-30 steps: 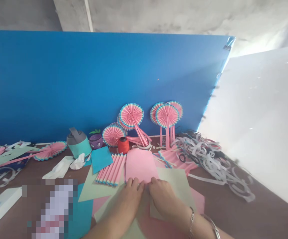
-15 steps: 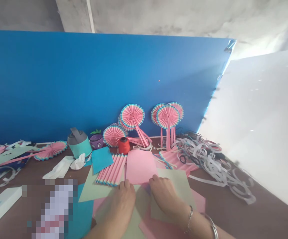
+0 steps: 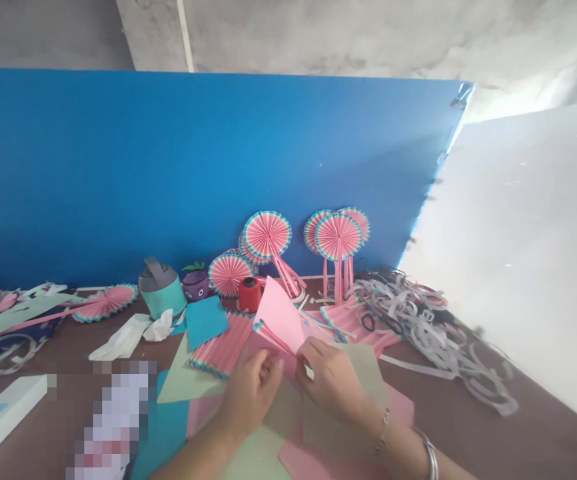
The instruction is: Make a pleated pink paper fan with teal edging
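Observation:
Both my hands hold a pink sheet of paper (image 3: 279,315) with pleats folded along its near edge, raised and tilted off the table. My left hand (image 3: 249,392) pinches the folded edge from the left. At the right end of the same edge, my right hand (image 3: 332,381) is closed on the paper. Beneath them lie loose pale green paper (image 3: 261,447) and pink paper (image 3: 399,404) sheets. A pleated pink strip pile (image 3: 223,343) lies just left of the raised sheet.
Finished pink paper fans (image 3: 336,237) lean on the blue board (image 3: 168,167). A red thread spool (image 3: 249,293), purple pot (image 3: 195,283), teal bottle (image 3: 161,291) and teal square (image 3: 206,320) sit behind. White paper strips (image 3: 428,327) pile at right by a white board (image 3: 528,247).
The pink sheet, flat on the table before, is now lifted and tilted up with pleats gathered at its near edge. Both hands shifted from pressing it flat to pinching it.

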`<act>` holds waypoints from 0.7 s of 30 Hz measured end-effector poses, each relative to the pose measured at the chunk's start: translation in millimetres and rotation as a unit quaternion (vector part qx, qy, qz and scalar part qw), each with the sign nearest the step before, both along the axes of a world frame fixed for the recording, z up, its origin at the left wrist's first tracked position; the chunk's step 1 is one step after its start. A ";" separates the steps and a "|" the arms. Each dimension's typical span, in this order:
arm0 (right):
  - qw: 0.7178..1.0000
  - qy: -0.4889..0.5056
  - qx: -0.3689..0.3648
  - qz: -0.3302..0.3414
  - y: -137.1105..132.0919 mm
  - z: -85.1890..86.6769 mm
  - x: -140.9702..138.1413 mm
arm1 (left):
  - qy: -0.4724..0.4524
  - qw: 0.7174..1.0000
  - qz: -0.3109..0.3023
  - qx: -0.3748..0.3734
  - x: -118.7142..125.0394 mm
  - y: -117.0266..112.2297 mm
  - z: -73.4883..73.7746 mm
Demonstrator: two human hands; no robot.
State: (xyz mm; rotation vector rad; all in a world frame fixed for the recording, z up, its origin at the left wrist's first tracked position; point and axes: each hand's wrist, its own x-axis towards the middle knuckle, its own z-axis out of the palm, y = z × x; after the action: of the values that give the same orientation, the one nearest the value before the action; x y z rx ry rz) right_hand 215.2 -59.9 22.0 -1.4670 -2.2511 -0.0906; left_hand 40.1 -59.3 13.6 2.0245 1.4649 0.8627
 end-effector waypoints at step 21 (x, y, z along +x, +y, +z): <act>0.990 -0.101 0.033 0.094 -3.0 13.0 0.0 | 0.154 0.960 -0.086 0.216 -0.7 8.0 -16.4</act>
State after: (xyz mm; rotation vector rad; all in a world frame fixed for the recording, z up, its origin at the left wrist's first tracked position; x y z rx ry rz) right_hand 215.2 -62.9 35.0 -1.2533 -2.5119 -0.2619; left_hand 39.5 -51.3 -2.8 2.6690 1.3087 0.8810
